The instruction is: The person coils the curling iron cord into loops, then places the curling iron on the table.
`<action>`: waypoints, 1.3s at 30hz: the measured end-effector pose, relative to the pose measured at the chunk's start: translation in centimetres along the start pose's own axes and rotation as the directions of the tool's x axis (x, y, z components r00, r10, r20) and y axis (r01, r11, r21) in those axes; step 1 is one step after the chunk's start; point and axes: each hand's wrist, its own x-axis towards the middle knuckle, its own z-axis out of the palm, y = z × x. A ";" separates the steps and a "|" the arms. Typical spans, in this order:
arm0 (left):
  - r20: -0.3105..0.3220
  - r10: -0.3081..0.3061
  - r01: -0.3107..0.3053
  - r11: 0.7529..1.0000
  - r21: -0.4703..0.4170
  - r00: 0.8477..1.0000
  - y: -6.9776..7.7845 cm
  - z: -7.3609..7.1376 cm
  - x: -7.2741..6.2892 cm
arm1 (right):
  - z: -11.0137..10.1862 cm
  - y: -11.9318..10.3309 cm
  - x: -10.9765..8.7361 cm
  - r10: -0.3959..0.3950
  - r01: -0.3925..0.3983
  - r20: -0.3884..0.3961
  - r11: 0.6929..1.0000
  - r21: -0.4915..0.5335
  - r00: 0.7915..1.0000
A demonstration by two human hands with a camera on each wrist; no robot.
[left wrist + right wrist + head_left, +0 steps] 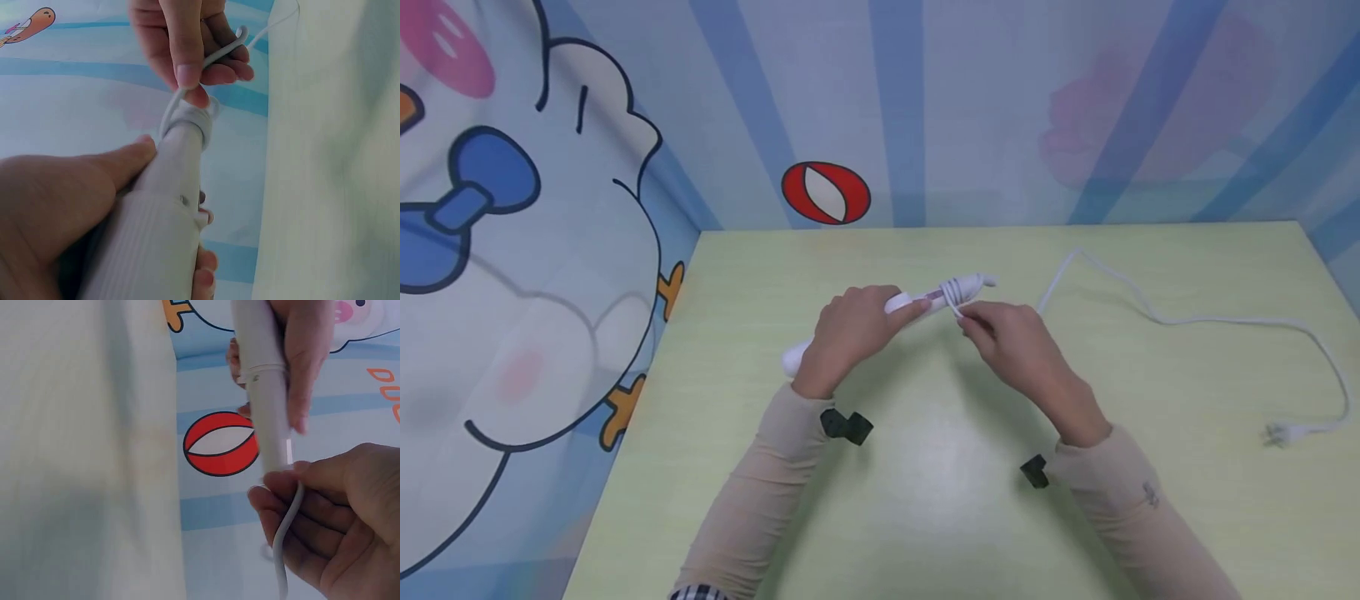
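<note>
My left hand (857, 325) grips a long white wand-shaped electric appliance (153, 237), held tilted above the table, with its rounded end (793, 358) showing behind the wrist. Several loops of its white power cord (957, 292) are wound around the narrower end. Beside these loops, my right hand (1011, 346) pinches the cord between thumb and fingers. In the right wrist view, a length of cord (284, 540) runs down across the right palm. The left thumb (128, 165) lies along the appliance's side, while part of the left fingers is hidden behind it.
The rest of the cord (1225, 320) trails across the right side of the pale table (925, 517). Its plug (1285, 432) lies near the right edge. A blue striped wall (970, 108) with cartoon prints stands behind and to the left.
</note>
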 end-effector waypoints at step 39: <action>0.305 0.415 -0.330 0.898 -0.292 0.857 -0.4 -3.1 -2.0 | -1.5 5.0 1.1 -0.474 0.474 -0.011 0.880 -0.007 0.880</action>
